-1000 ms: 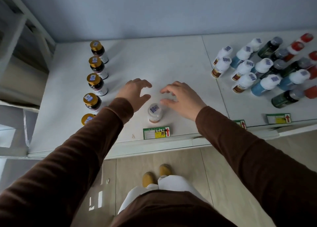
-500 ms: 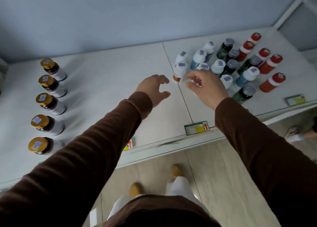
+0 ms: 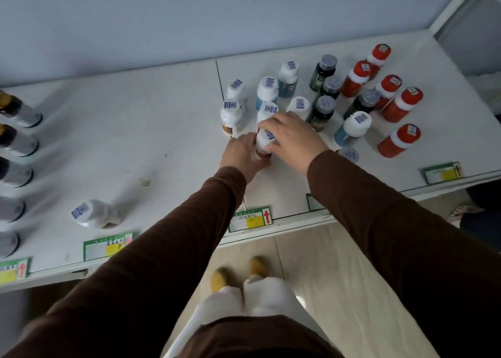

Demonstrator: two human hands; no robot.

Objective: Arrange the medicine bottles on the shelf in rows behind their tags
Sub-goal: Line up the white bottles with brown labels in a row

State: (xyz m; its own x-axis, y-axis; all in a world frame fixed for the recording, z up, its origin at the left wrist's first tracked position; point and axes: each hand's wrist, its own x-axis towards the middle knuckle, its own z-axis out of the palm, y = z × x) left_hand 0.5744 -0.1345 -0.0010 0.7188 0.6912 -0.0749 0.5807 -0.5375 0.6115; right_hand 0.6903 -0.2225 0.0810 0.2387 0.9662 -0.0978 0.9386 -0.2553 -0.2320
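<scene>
Both hands close on one white bottle (image 3: 263, 144) at the near edge of the mixed cluster, just right of centre frame. The left hand (image 3: 242, 154) cups it from the left, fingers curled against its side; the right hand (image 3: 294, 138) comes over the top, fingertips (image 3: 267, 126) pinching near the cap.

The bottle stands tight against its neighbours, so a straight lift looks wisest before carrying it to the lower left, where a lone white bottle (image 3: 95, 214) already waits behind a green tag (image 3: 108, 245). Any sideways drag risks toppling the white-capped bottle (image 3: 231, 116) just beside it.

The shelf (image 3: 162, 130) is a white board with a seam running front to back through the centre. Green-and-yellow tags line its front lip, one (image 3: 250, 219) directly below the hands. A blurred row of dark bottles (image 3: 16, 141) fills the left edge; red-capped bottles (image 3: 398, 105) crowd the upper right. A pale blue wall (image 3: 189, 19) rises behind. Below, beige floor (image 3: 339, 263) and yellow shoes (image 3: 235, 272).
</scene>
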